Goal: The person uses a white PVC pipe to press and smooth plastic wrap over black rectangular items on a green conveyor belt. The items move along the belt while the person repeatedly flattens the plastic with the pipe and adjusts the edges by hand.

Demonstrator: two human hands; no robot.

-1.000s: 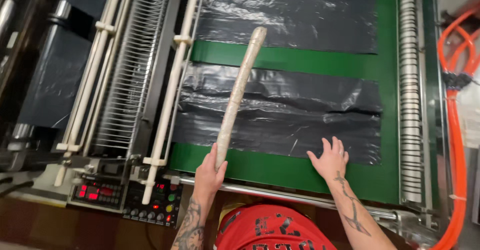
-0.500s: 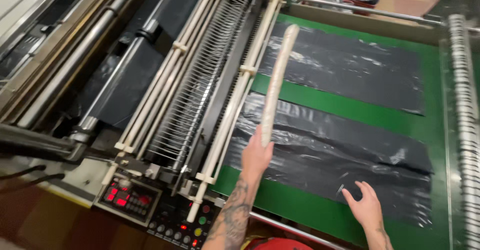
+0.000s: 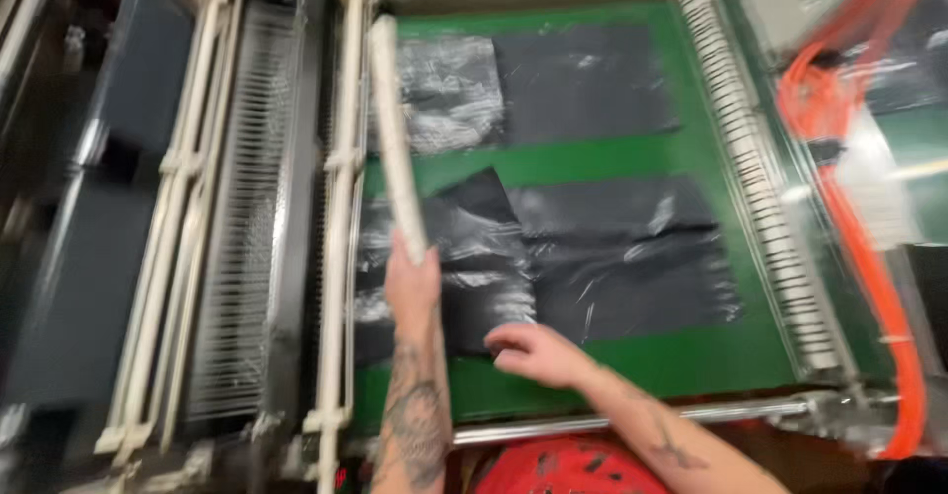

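My left hand (image 3: 412, 282) grips the near end of a long pale stick (image 3: 394, 133) that lies along the left edge of the green belt (image 3: 632, 163). My right hand (image 3: 533, 353) rests on the near stack of black plastic bags (image 3: 592, 257), whose left part is folded over into a raised flap. A second stack of black bags (image 3: 538, 89) lies flat farther up the belt.
White rails and a comb of thin rods (image 3: 247, 227) run along the machine left of the belt. A ribbed roller (image 3: 750, 168) borders the belt's right side, with orange hoses (image 3: 849, 227) beyond. A metal bar (image 3: 612, 420) crosses the near edge.
The left hand swung the stick over to the belt's left edge. The right hand moved left across the near bags, and their left part now stands folded up. The view shifted right.
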